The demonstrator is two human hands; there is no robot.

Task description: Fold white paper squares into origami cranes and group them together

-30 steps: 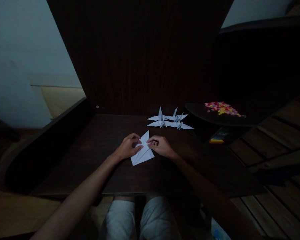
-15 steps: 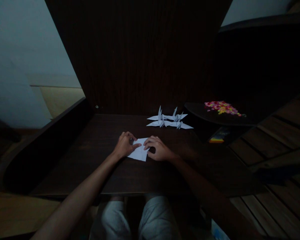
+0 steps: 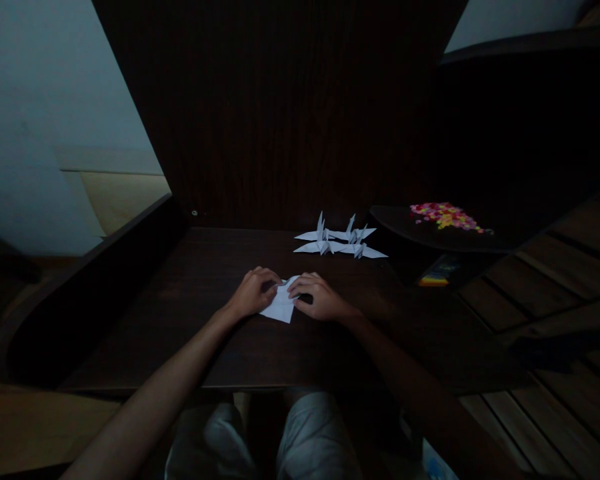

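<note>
A white sheet of paper (image 3: 280, 309) with crease lines lies on the dark wooden desk between my hands, its far edge lifted a little. My left hand (image 3: 254, 291) grips the paper's left side between thumb and fingers. On the right, my right hand (image 3: 320, 297) pinches the upper right part, fingertips on top and thumb curled below. Beyond the hands, several folded white paper cranes (image 3: 340, 243) stand close together in two rows near the desk's back panel.
A pile of small pink, red and yellow pieces (image 3: 447, 215) sits on a dark corner shelf (image 3: 395, 220) at the right. Below it is a small object with a yellow-orange edge (image 3: 433, 281). A raised side board (image 3: 95, 267) bounds the desk (image 3: 165, 340) on the left.
My left hand has shifted slightly right and its fingers have drawn in towards the right hand, bending the paper's far edge. The right hand has hardly moved; the cranes are unchanged.
</note>
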